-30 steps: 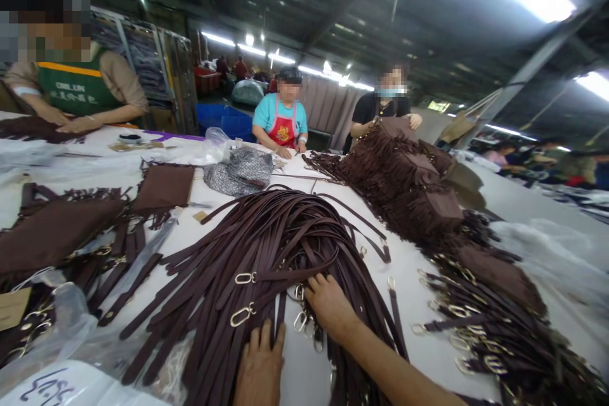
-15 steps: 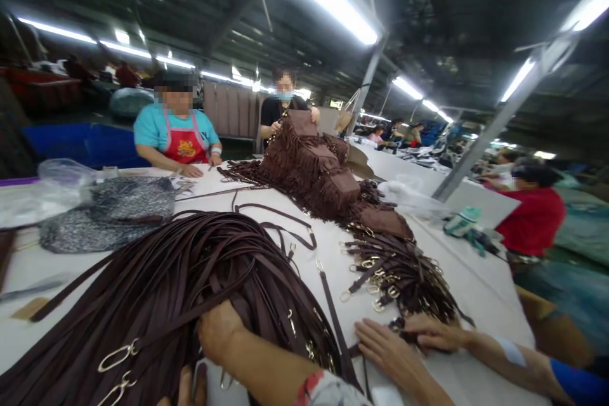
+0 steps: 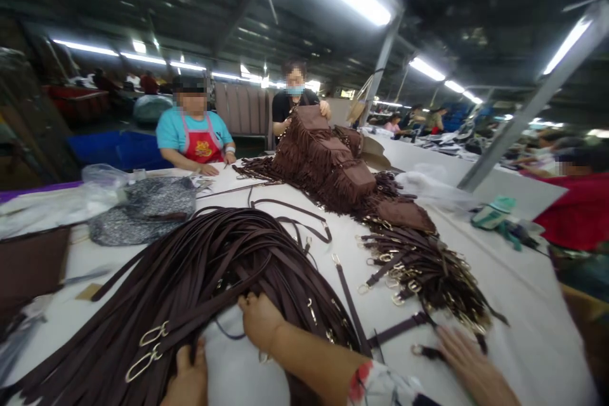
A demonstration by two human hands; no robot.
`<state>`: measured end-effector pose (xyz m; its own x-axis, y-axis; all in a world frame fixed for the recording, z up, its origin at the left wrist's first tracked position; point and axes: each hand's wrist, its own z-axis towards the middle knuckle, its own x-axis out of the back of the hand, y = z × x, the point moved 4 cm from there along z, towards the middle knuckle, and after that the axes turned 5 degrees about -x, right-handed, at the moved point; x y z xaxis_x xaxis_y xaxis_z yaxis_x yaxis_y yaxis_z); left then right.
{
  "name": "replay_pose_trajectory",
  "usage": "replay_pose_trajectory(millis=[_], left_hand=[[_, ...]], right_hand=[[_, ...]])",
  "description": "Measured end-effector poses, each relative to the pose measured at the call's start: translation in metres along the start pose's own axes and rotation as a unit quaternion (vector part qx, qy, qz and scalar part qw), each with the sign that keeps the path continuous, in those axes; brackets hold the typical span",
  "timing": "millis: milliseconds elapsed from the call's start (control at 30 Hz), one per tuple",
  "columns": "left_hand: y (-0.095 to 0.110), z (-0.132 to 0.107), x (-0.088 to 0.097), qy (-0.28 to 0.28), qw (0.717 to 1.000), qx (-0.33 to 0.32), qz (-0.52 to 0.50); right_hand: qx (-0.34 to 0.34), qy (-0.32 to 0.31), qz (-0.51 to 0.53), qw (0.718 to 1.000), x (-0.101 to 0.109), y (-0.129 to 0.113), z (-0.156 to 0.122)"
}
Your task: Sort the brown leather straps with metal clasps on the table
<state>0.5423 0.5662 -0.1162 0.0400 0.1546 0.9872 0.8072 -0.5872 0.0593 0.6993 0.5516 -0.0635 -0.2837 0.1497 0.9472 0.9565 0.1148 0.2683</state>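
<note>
A large heap of dark brown leather straps (image 3: pixel 228 235) with gold-coloured clasps lies in front of me. My left hand (image 3: pixel 188 377) is at the bottom edge of the view, its fingers closed around straps at the near side of the heap. Beside it, my right hand (image 3: pixel 261 323), coming from a floral sleeve, has its fingers curled onto a strap (image 3: pixel 204 317); the fingertips are partly hidden. White tabletop shows between my hands. Two long gold clasps (image 3: pixel 143 361) lie on the straps left of my left hand.
A co-worker's hand (image 3: pixel 469 358) lies by shorter clasped straps (image 3: pixel 428 279) at the right. Fringed brown bags (image 3: pixel 333 158) are piled beyond, where a masked person handles one. A person in a red apron (image 3: pixel 200 139) sits across the table near grey speckled fabric (image 3: pixel 147 209).
The view has swung left. My right hand has come out of the heap, and straps have parted, baring white tabletop. My left hand shows more. The co-worker's hands have shifted at the right.
</note>
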Motion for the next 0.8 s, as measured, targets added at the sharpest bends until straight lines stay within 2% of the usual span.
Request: replay_pose_trajectory(millis=[100,233,400,533,633,700,800], left_hand=[[0.004,-0.008,0.019,0.008,1.000,0.023,0.002],[0.008,-0.010,0.025,0.031,0.999,0.042,0.006],[0.011,-0.005,0.026,0.055,0.998,0.026,0.030],[0.004,-0.001,0.021,0.093,0.994,0.040,-0.041],[-0.004,0.001,0.015,0.125,0.980,0.072,-0.135],[-0.007,0.002,0.014,0.149,0.966,0.106,-0.181],[-0.008,0.002,0.019,0.181,0.944,0.159,-0.226]], right_hand=[[0.012,0.034,-0.002,0.999,-0.015,0.003,-0.010],[0.014,0.043,-0.015,0.999,-0.020,0.005,-0.018],[-0.001,0.035,-0.021,0.999,-0.006,0.002,-0.020],[0.021,0.091,-0.002,0.996,0.019,-0.009,-0.021],[0.102,0.129,0.014,0.986,0.032,-0.024,-0.012],[0.138,0.123,0.018,0.983,0.031,-0.029,0.003],[0.111,0.090,0.015,0.990,0.015,-0.019,0.031]])
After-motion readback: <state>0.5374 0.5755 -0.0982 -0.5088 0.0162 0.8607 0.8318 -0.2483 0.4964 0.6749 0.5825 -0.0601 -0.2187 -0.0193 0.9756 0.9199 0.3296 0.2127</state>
